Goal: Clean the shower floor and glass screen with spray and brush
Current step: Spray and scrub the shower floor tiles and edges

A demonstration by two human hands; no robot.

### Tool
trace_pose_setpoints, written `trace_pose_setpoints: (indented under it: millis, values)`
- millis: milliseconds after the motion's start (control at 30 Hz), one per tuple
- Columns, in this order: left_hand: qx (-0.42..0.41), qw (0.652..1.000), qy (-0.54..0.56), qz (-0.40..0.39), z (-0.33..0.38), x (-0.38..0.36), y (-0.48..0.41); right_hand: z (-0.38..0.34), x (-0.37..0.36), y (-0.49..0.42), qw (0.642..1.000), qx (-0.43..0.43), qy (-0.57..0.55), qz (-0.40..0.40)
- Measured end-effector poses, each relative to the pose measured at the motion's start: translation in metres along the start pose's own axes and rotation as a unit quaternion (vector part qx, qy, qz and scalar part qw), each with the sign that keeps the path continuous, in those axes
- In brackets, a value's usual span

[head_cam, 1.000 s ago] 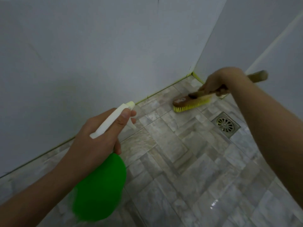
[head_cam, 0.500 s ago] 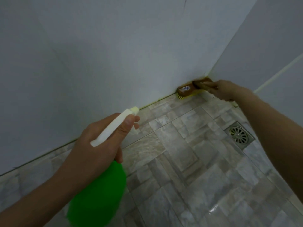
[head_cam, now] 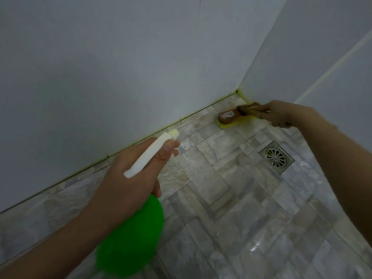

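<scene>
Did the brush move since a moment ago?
Yes. The brush was pressed against the bottom of the wall; now it sits slightly off it, nearer the drain.

The floor (head_cam: 231, 208) is of grey stone-look tiles. A brush (head_cam: 231, 117) rests on it near the corner; a metal drain (head_cam: 276, 157) sits in it.
</scene>
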State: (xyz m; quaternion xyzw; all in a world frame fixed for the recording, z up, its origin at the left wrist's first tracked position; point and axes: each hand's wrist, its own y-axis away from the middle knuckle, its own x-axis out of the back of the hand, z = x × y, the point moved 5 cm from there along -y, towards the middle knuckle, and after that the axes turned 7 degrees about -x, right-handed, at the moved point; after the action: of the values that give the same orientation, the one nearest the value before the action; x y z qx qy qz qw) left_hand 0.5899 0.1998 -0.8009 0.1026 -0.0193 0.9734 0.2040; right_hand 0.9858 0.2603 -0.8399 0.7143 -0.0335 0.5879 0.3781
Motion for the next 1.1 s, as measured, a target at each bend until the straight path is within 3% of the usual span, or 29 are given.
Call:
trace_pose_setpoints:
  millis: [100, 200, 267, 467, 767, 933, 1100]
  values:
    - [-0.005, 1.0, -0.005, -0.011, 0.002, -0.006, 0.0, 0.014, -0.009, 0.017, 0.996, -0.054, 0.065, -0.033]
    - [-0.015, 1.0, -0.007, -0.02, 0.003, -0.013, 0.0, 0.014, -0.029, 0.017, 0.997, 0.011, 0.019, 0.074]
    - [-0.018, 0.999, -0.011, -0.025, 0.006, -0.021, 0.002, 0.028, -0.044, 0.02, 0.994, 0.038, -0.014, 0.098]
    - [-0.012, 0.998, -0.04, -0.045, 0.008, -0.042, 0.007, 0.063, -0.079, 0.08, 0.998, 0.002, 0.002, 0.062]
    - [-0.035, 0.983, -0.165, -0.07, 0.006, -0.072, -0.002, 0.071, -0.084, 0.068, 0.995, -0.045, -0.037, 0.084]
    - [-0.011, 0.986, -0.162, -0.029, -0.009, -0.066, -0.009, 0.069, -0.081, 0.06, 0.995, -0.044, -0.022, 0.088]
    - [-0.002, 0.984, -0.163, -0.069, -0.012, -0.061, -0.013, 0.051, -0.058, 0.037, 0.996, -0.044, 0.021, 0.073]
